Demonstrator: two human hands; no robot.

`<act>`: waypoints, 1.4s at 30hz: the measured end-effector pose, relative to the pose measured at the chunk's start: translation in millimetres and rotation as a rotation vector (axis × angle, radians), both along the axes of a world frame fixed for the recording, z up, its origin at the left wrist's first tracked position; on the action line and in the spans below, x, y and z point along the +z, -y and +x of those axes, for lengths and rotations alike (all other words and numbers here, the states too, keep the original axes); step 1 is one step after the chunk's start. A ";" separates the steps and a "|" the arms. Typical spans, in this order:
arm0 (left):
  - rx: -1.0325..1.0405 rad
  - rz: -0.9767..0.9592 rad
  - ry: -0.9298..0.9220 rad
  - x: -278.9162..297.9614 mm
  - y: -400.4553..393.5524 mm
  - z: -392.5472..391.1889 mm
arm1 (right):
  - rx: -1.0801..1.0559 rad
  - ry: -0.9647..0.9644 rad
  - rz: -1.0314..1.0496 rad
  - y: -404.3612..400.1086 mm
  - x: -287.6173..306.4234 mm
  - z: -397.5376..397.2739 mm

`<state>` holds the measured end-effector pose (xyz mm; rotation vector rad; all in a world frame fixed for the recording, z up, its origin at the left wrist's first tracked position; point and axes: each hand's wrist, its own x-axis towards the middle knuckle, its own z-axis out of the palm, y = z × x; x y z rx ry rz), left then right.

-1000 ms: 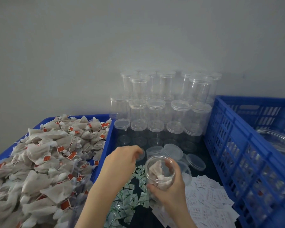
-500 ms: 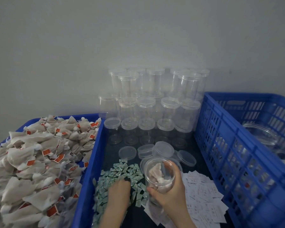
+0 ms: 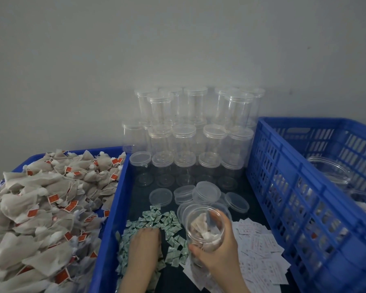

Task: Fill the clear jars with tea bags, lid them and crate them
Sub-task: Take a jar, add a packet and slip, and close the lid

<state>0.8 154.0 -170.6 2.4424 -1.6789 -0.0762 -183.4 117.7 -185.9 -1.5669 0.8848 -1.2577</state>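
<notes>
The right hand (image 3: 217, 250) grips an open clear jar (image 3: 205, 233), fingers wrapped round its wall, thumb on the near side; a few tea bags sit inside it (no lid on it). Just left of the jar, the left hand (image 3: 145, 244) lies palm down on a heap of small green packets (image 3: 156, 220), fingers curled into them; whether it has pinched one I cannot tell. Right of the jar lie white paper slips (image 3: 260, 250). Behind the jar are loose clear lids (image 3: 205, 192), and behind those, stacked empty jars (image 3: 184, 144) against the wall. Far left of the jar, a blue tray (image 3: 112, 208) holds heaped tea bags (image 3: 40, 204). Right of the jar stands a blue crate (image 3: 304, 187).
</notes>
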 end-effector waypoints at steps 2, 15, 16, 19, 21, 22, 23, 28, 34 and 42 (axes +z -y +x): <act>0.036 -0.071 -0.040 17.0 -2.8 -0.9 | 0.004 -0.005 0.001 0.4 -1.6 -0.5; -0.319 -0.271 -0.425 91.8 0.9 -55.6 | 0.045 -0.070 0.017 -0.8 -11.4 8.9; -0.344 -0.232 -0.329 89.5 3.2 -56.8 | 0.024 -0.093 0.000 -0.1 -13.1 9.2; -0.372 -0.196 -0.071 89.9 8.1 -57.3 | 0.009 -0.064 -0.006 0.3 -12.7 8.1; -0.402 -0.198 -0.033 92.7 12.2 -58.2 | -0.032 -0.083 -0.038 0.0 -11.5 3.5; -0.420 -0.245 -0.073 93.0 13.5 -58.8 | -0.051 -0.093 -0.053 -0.6 -8.8 0.7; -0.419 -0.332 -0.139 92.5 13.8 -58.9 | -0.048 -0.068 -0.047 -0.8 -5.4 -2.7; -0.136 -0.523 -0.354 67.5 22.3 -49.2 | -0.114 -0.024 -0.030 3.4 9.3 -28.7; -0.364 -0.063 -0.221 7.4 38.9 -72.5 | -0.178 0.011 -0.008 10.9 18.4 -60.7; -0.495 0.084 -0.060 -27.5 48.1 -106.2 | -0.213 0.036 0.018 10.1 27.7 -67.6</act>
